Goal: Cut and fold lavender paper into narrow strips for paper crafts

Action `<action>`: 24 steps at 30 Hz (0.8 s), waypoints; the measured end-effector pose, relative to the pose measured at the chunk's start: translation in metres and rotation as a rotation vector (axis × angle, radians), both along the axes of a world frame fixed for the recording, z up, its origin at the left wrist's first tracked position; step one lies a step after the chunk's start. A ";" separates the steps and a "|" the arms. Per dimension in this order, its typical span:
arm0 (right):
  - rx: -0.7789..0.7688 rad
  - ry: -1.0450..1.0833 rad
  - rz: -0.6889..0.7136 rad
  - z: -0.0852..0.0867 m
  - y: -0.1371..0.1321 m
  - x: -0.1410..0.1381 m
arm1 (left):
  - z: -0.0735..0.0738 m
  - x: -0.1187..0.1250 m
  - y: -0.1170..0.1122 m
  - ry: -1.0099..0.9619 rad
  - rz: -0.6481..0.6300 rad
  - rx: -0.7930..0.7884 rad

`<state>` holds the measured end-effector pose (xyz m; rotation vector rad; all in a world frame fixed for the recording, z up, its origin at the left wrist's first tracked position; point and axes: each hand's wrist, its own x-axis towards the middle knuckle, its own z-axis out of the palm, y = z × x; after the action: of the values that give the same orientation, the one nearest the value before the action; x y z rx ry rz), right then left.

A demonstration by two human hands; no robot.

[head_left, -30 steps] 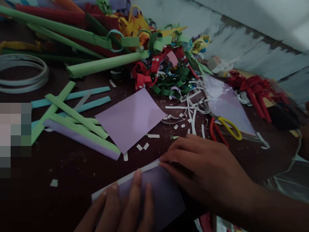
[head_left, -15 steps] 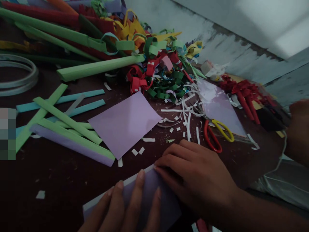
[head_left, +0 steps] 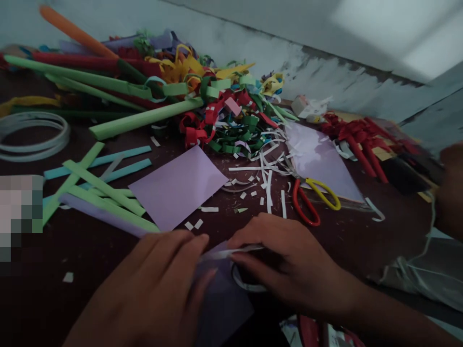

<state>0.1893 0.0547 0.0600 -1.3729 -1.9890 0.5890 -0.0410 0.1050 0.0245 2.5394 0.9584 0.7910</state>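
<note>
My left hand (head_left: 152, 284) and my right hand (head_left: 289, 262) both grip a lilac paper sheet (head_left: 224, 299) at the near edge of the dark table (head_left: 90, 260). Its far edge is lifted off the table and curls between my fingertips. My left hand covers the sheet's left part. Just beyond lies a flat lilac paper square (head_left: 179, 185). Scissors (head_left: 313, 200) with one red and one yellow handle lie to the right of it, past my right hand.
Folded green, blue and lilac paper strips (head_left: 97, 185) lie at left. A heap of coloured paper scraps (head_left: 224, 115) and long rolled tubes (head_left: 141, 118) fills the back. Another lilac sheet (head_left: 318, 159), red paper pieces (head_left: 358, 140) and clear rings (head_left: 32, 135) lie around. Another person's hand (head_left: 450, 188) shows at right.
My left hand has slid up over the sheet and now pinches its far edge with the right hand. That edge, flat on the table before, is raised and curling. The view tilted upward.
</note>
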 end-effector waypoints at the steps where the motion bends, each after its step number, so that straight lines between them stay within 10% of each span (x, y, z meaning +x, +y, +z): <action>1: 0.031 0.012 0.032 0.001 -0.002 0.002 | 0.007 0.004 0.004 0.017 0.019 -0.056; 8: 0.129 0.155 0.053 0.009 -0.011 0.019 | 0.050 0.028 0.014 0.237 -0.018 -0.814; 24: 0.287 0.194 -0.006 0.016 -0.017 0.032 | 0.082 0.063 -0.005 -0.005 0.131 -1.163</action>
<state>0.2208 0.0376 0.0756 -1.1050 -1.8306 0.3985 0.0217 0.0998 0.1068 1.4648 1.1240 0.1351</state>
